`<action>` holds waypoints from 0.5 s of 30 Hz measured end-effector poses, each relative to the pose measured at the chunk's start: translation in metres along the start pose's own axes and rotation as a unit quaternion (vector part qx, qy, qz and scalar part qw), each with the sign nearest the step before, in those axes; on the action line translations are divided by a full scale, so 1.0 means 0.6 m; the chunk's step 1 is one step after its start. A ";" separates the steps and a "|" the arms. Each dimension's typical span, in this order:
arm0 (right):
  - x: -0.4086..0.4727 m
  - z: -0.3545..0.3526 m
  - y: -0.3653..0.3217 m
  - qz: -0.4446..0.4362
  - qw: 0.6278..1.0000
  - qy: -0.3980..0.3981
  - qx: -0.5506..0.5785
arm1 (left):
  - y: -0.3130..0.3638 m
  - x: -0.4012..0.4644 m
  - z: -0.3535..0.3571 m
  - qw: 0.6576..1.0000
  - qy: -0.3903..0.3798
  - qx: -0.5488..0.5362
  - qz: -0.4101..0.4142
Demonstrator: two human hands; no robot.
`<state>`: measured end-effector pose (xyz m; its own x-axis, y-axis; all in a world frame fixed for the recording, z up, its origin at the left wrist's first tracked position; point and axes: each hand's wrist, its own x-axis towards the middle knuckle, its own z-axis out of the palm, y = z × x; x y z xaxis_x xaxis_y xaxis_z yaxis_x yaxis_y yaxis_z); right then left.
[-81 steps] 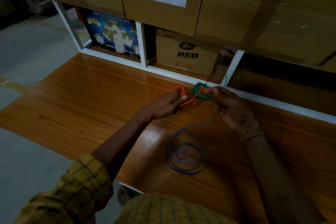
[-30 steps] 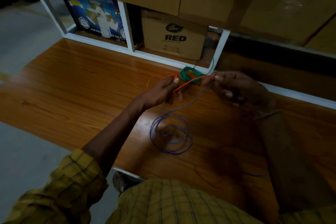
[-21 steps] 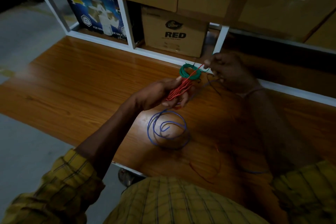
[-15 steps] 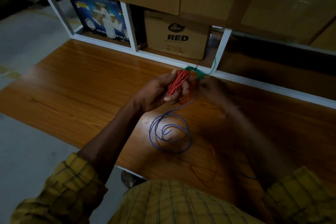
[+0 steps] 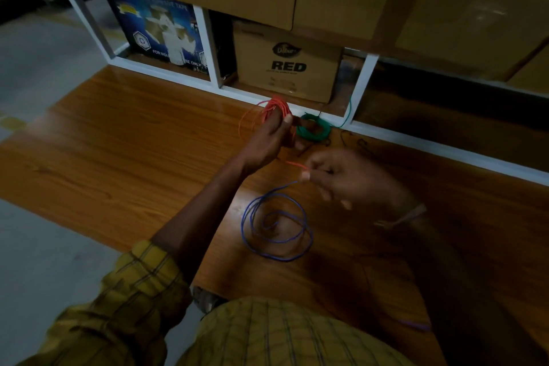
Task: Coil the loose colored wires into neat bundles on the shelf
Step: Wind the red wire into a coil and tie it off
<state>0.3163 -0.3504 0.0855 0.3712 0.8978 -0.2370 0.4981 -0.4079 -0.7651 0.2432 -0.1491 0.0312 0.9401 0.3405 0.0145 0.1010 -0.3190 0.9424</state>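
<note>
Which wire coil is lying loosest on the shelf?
The blue wire: wide, open loops. The green coil is tightly wound; the orange coil is gripped in the left hand.

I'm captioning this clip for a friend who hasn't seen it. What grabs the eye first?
The red coil gripped in the left hand near the shelf's white frame, with a green coil lying just right of it. Nearer, a loose blue wire loops on the wooden board, and the right hand pinches a red strand.

Bare wood (image 5: 124, 157) left of hands (image 5: 269, 140).
</note>
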 end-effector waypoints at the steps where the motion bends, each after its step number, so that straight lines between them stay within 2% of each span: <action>1: -0.007 -0.022 -0.005 0.001 1.000 0.007 0.007 | -0.006 -0.001 -0.002 0.999 -0.009 0.049 -0.005; 3: -0.017 -0.066 -0.009 -0.013 0.999 0.033 0.041 | -0.013 -0.007 -0.003 0.996 -0.028 0.080 -0.009; 8: -0.005 -0.141 0.016 -0.040 0.983 0.115 0.140 | -0.008 -0.037 -0.002 0.994 -0.103 -0.030 -0.030; 11: 0.036 -0.150 0.040 -0.041 0.976 0.185 0.107 | -0.004 -0.047 0.002 0.976 -0.170 -0.128 -0.039; 15: 0.099 -0.130 0.085 -0.065 0.960 0.270 0.016 | 0.007 -0.052 0.001 0.928 -0.241 -0.284 -0.030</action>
<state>0.4250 -0.3312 0.0791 0.6641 0.7200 0.2014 0.5473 -0.2847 -0.7871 0.2145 -0.1619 0.0344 0.9885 -0.1357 -0.0668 0.0996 0.2515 0.9627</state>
